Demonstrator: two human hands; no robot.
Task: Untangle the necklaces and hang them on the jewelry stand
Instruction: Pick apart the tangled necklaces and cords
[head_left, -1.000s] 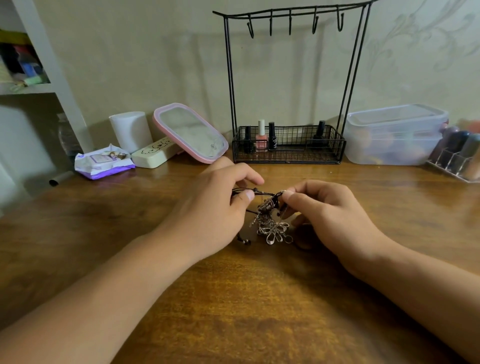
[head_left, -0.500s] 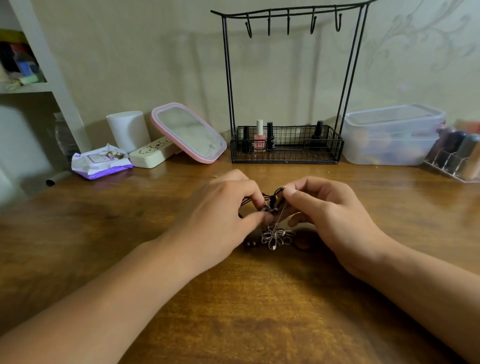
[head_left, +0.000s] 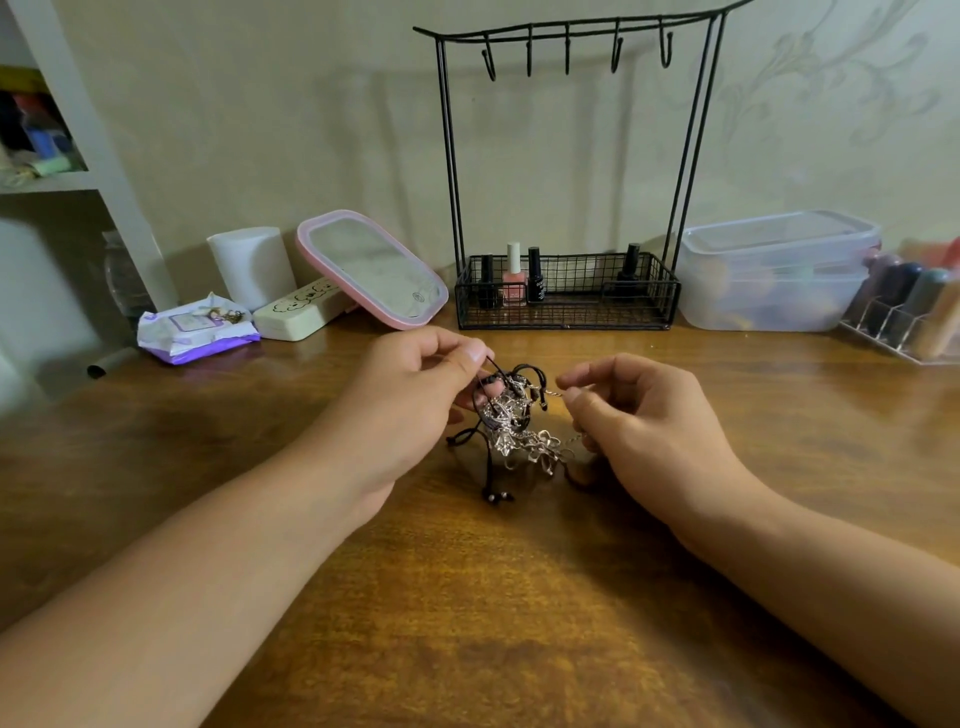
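A tangle of necklaces (head_left: 511, 421), black cords knotted with silver chains and a silver flower pendant, hangs just above the wooden table (head_left: 467, 597) between my hands. My left hand (head_left: 410, 400) pinches a black cord at the top of the tangle between thumb and forefinger. My right hand (head_left: 639, 415) pinches a thin silver chain that runs out to the right of the knot. Cord ends with small beads trail onto the table below. The black wire jewelry stand (head_left: 571, 171) rises behind, its top hooks bare.
The stand's basket (head_left: 569, 312) holds nail polish bottles. A pink-framed mirror (head_left: 371, 267), a white case, a white roll and a wipes packet (head_left: 195, 330) lie at back left. A clear lidded box (head_left: 774, 270) and a cosmetics organizer (head_left: 909, 312) stand at back right.
My hands have drawn apart, the left lifting the black cord and the right pulling the silver chain rightward. The tangle has spread out and hangs more loosely.
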